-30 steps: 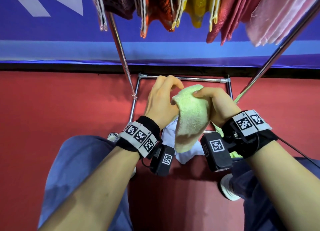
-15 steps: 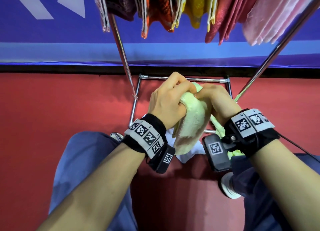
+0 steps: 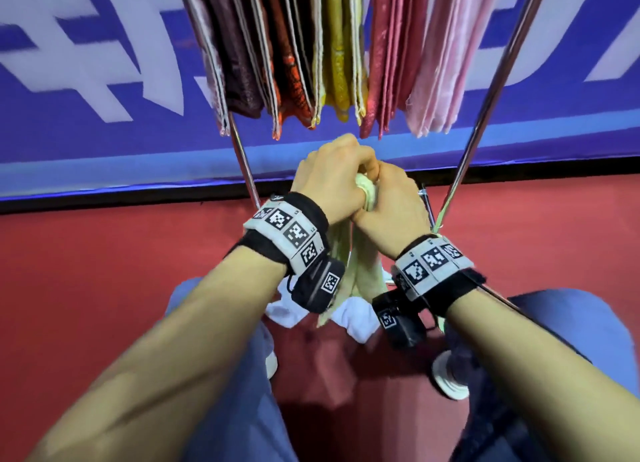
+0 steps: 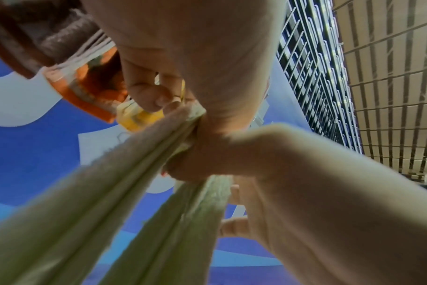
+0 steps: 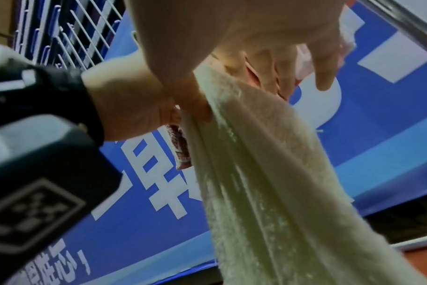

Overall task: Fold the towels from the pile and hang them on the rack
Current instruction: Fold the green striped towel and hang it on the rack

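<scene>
Both hands are up together just below the rack (image 3: 485, 90). The left hand (image 3: 332, 177) and the right hand (image 3: 391, 201) touch knuckle to knuckle, each with fingers curled tight round the top of the pale green towel (image 3: 360, 274). It hangs down between the wrists in two long folded bands. Above, the hung towels (image 3: 311, 45) sit side by side on the rack, dark red through orange and yellow to pink. Down by the knees lies a white towel (image 3: 349, 316) on the red floor (image 3: 104, 281).
</scene>
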A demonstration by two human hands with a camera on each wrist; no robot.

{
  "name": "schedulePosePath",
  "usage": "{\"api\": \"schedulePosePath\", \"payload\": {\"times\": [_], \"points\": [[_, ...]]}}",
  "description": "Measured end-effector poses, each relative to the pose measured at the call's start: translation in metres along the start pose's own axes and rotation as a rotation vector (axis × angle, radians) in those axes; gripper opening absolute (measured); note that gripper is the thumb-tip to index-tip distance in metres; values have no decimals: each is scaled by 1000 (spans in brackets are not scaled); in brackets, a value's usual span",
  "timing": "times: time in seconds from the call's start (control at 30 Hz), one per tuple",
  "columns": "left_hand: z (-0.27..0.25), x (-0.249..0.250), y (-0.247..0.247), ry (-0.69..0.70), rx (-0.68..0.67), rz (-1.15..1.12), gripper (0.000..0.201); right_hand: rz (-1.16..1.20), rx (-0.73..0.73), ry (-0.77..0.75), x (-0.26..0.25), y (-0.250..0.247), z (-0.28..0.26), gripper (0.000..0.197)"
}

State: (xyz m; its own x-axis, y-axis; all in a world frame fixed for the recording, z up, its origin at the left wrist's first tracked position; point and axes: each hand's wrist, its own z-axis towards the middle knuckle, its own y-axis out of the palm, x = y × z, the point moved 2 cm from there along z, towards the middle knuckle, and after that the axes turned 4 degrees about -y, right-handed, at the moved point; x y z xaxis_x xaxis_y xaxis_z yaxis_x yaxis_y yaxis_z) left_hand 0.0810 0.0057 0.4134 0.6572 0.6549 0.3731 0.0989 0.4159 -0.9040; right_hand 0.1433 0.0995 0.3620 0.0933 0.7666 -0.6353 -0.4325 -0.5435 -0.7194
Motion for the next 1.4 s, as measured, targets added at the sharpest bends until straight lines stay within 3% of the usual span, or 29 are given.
{"api": "schedulePosePath", "payload": {"times": [0.13, 0.3, 0.63, 0.77, 0.93, 1.17, 1.4], "points": [[4, 24, -34, 31, 15, 62, 25, -166, -8, 58, -30, -36, 3, 45], [19, 57, -77, 58, 68, 106, 22, -280, 29, 12, -55, -96, 23, 38], [81, 154, -160, 86, 225, 53, 23, -398, 125, 36, -87, -217, 77, 40], [107, 182, -187, 100, 274, 36, 21, -499, 200, -25, -97, -268, 101, 36], [137, 208, -199, 81, 306, 10, 29, -560, 282, -75, -95, -318, 125, 28], [177, 231, -183, 1, 292, -161, 29, -600, 327, -100, -73, -349, 161, 28], [217, 244, -190, 8, 435, -86, 29, -601, 374, -145, -56, -369, 204, 30]]}}
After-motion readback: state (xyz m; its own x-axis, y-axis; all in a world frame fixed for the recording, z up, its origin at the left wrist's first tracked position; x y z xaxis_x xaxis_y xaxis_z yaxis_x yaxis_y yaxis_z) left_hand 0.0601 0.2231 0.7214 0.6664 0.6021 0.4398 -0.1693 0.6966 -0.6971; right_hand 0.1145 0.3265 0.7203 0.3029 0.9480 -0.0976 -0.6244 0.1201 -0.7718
